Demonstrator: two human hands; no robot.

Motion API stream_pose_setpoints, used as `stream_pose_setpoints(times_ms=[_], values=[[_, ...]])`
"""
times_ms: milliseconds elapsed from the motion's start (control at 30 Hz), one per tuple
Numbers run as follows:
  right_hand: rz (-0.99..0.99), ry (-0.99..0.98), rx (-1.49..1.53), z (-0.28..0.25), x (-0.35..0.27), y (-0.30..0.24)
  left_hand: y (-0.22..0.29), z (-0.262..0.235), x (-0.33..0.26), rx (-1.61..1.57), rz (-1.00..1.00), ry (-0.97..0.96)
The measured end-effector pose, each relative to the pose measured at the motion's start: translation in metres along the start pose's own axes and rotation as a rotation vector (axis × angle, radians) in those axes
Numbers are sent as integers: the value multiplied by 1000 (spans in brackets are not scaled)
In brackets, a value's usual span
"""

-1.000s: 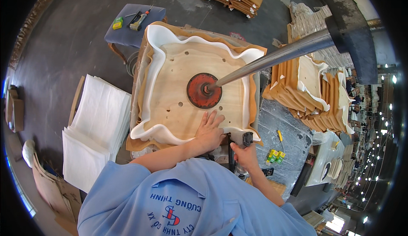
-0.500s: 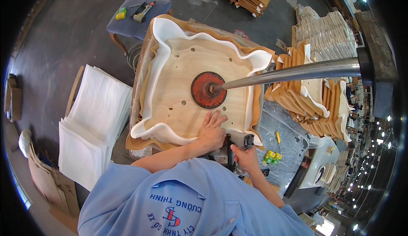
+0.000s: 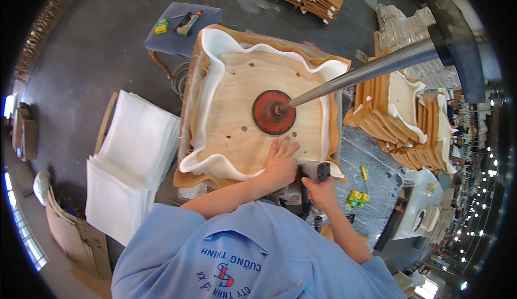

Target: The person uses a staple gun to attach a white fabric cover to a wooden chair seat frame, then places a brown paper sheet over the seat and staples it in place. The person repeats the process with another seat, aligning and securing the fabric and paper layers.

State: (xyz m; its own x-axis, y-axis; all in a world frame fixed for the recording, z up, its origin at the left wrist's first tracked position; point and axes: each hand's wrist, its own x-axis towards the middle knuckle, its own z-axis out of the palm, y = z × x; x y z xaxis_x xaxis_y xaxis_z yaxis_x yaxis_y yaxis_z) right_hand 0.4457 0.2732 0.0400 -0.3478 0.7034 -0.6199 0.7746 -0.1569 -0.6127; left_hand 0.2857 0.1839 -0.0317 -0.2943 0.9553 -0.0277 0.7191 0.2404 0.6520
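A square plywood panel (image 3: 242, 105) lies on the workbench, wrapped in white foam (image 3: 212, 73) over tan covering material (image 3: 191, 178). A round red press pad (image 3: 273, 112) on a long steel rod (image 3: 366, 73) bears down on the panel's middle. My left hand (image 3: 280, 162) lies flat on the panel's near edge, fingers spread, pressing the foam and cover down. My right hand (image 3: 322, 190) grips a dark handheld tool (image 3: 318, 172) just below that edge, next to my left hand. The tool's tip is hidden by my hands.
A stack of white foam sheets (image 3: 132, 159) stands at my left. Finished tan and white padded panels (image 3: 404, 116) are stacked on the right. Yellow and green small items (image 3: 358, 197) lie on the grey bench. A blue stool (image 3: 180, 30) holds small tools beyond the panel.
The view has shifted slightly, so the steel rod now slants more steeply. My left hand has slid a little to the right along the near edge; my right hand stays on the tool.
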Motion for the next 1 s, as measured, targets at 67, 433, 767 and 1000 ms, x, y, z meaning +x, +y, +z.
stream_pose_setpoints(times_ms=[67,433,767,1000], values=[[-18,8,-22,2,-5,-11,8,-13,-8,5,88,154],[-7,25,22,8,-11,-11,-68,-106,-126,164,72,-104],[-17,76,-51,9,-9,-10,-118,-112,-89,221,350,-366],[19,55,-76,5,-6,-5,-142,-109,-80,24,437,-390]])
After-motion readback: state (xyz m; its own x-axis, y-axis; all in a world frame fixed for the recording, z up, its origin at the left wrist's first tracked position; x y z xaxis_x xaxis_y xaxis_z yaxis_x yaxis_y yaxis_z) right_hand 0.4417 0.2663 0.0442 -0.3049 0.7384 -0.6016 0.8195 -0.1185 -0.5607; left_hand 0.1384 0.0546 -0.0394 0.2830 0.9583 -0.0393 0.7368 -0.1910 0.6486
